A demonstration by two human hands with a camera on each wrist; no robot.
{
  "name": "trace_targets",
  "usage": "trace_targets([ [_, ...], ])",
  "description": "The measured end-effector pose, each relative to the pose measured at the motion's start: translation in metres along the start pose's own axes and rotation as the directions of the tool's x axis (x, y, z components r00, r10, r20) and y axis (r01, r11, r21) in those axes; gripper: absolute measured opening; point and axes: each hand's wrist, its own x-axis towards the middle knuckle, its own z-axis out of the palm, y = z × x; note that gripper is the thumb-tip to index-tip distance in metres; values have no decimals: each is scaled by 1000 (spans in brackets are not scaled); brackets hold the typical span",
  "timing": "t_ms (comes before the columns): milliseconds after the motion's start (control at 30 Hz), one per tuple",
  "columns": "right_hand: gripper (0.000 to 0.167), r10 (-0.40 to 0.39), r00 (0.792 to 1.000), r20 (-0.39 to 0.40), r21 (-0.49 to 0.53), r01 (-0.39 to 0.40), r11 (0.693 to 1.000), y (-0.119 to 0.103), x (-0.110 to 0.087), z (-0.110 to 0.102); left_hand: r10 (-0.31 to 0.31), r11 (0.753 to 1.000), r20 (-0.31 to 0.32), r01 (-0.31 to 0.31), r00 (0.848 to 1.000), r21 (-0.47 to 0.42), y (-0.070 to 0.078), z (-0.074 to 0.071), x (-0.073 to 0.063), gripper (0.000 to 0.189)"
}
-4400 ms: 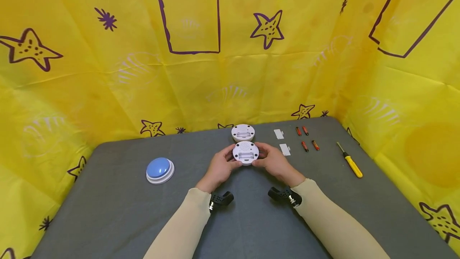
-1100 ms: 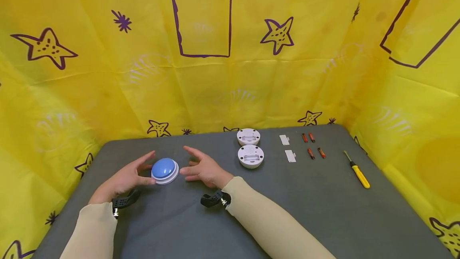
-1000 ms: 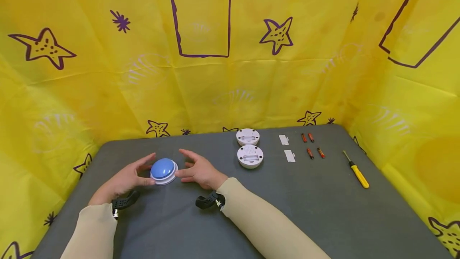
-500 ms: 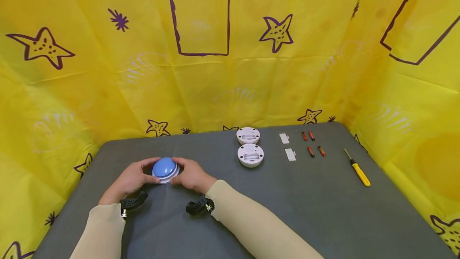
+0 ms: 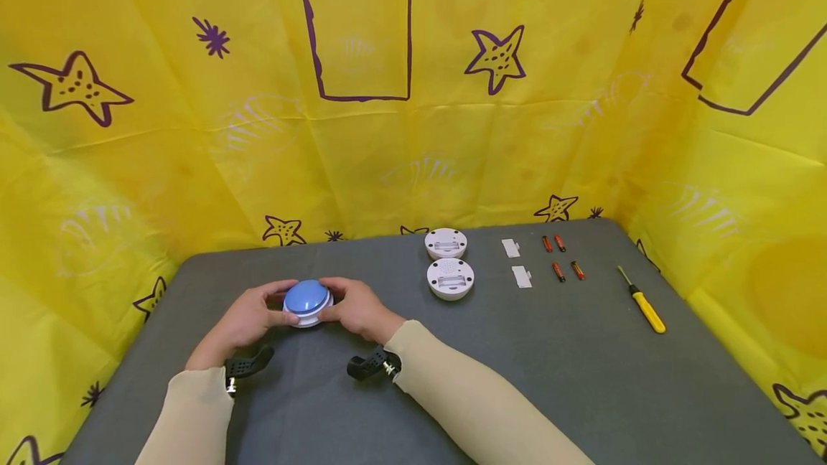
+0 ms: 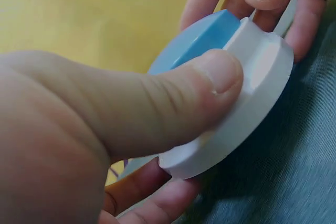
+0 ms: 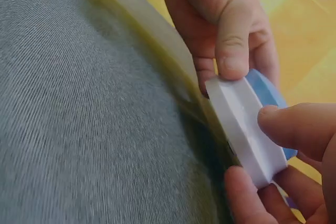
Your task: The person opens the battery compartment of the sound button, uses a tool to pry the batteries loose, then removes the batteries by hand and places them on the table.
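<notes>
A round push button with a blue dome (image 5: 306, 296) and a white base (image 6: 257, 82) is held between both hands at the left of the table. The left hand (image 5: 248, 318) grips its left side, thumb on the near edge of the base and fingers curled round beneath. From the other side the right hand (image 5: 362, 308) grips it the same way, thumb (image 7: 291, 124) on the white rim. In the wrist views the button is tilted, with its base apart from the grey cloth. Its underside is hidden in the head view.
Two upturned white round units (image 5: 450, 280) with uncovered battery bays stand one behind the other at the table's back. To their right lie two white battery covers (image 5: 521, 277), several red batteries (image 5: 558, 271) and a yellow-handled screwdriver (image 5: 648, 312). Yellow curtain (image 5: 439, 135) borders the table.
Earlier the hands held an upturned white unit at the back centre, now released. They moved left, closed round the blue button, and have shifted it slightly right.
</notes>
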Motion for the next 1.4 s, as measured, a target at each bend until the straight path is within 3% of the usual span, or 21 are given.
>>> trace_targets([
  [100,57,-26,1000,-4,-6,26,1000,1,-6,-9,9,1000,-3,-9,1000,-13,10,6,-2,75],
  [200,56,-76,997,-5,-76,75,994,1,-14,-18,20,1000,-6,-20,1000,-15,20,12,-3,76],
  [367,55,-133,991,-11,-219,127,967,-7,-31,-37,44,999,-10,-44,999,-31,38,19,-5,79],
  [567,54,-173,984,-28,-302,157,940,-13,-54,-64,101,995,-7,-101,995,-24,65,31,-7,78],
  [867,54,-232,972,-46,-262,213,941,-11,-95,-107,182,983,-16,-183,983,-35,108,64,-12,67],
  [1133,53,-263,964,-37,-227,248,942,1,-128,-140,292,955,5,-291,957,-58,130,97,-9,58],
  [1400,62,-254,967,30,-174,255,951,15,-156,-166,293,952,73,-283,953,-117,144,125,-7,50],
])
